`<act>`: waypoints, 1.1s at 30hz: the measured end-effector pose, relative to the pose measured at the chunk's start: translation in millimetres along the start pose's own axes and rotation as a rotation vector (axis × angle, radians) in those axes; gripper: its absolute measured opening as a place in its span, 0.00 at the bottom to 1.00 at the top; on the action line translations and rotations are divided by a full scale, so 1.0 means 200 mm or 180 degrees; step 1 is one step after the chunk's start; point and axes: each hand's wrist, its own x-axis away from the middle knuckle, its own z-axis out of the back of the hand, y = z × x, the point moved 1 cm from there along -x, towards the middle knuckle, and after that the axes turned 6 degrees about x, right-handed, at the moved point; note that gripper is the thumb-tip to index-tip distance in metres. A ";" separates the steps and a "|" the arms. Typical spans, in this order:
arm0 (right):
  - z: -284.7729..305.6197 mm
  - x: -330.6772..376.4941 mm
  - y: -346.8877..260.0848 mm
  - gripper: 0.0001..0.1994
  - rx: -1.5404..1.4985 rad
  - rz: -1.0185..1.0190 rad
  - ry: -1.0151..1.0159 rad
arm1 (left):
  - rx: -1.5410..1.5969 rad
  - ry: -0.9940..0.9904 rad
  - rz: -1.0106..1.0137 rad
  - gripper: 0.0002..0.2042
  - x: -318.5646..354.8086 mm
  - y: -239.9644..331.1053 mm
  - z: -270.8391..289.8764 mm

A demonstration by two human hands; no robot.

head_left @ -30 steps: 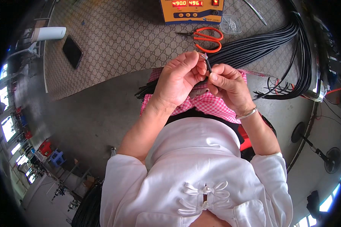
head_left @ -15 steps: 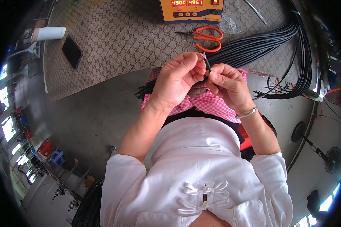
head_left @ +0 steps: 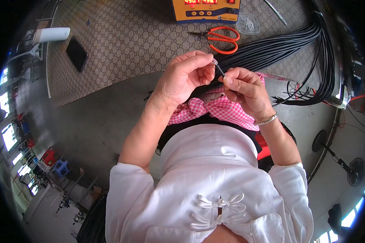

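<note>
Cable (head_left: 220, 70) between hands (head_left: 247, 88), scissors (head_left: 223, 39) beyond

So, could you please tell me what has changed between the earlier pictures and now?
The left hand has shifted left and slightly away from the body, and the black cable now leans further left at its tip. Nothing was visibly picked up or put down. The right hand still grips the cable; the scissors and phone stayed put.

Noting grey floor (head_left: 97, 125) below a brown patterned tabletop (head_left: 121, 52). Seeing bright windows (head_left: 7, 137) along the far left, another pane (head_left: 348, 219) at lower right. Spotting a blue stool (head_left: 61, 167) beside a red object (head_left: 49, 156) at left; picking out a black fan (head_left: 356, 171) by the pale wall (head_left: 327, 196) at right.
</note>
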 end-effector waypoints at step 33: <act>0.04 -0.01 -0.02 0.12 -0.0074 -0.0178 -0.0473 | -0.0917 0.0107 -0.0693 0.06 0.01 -0.04 -0.05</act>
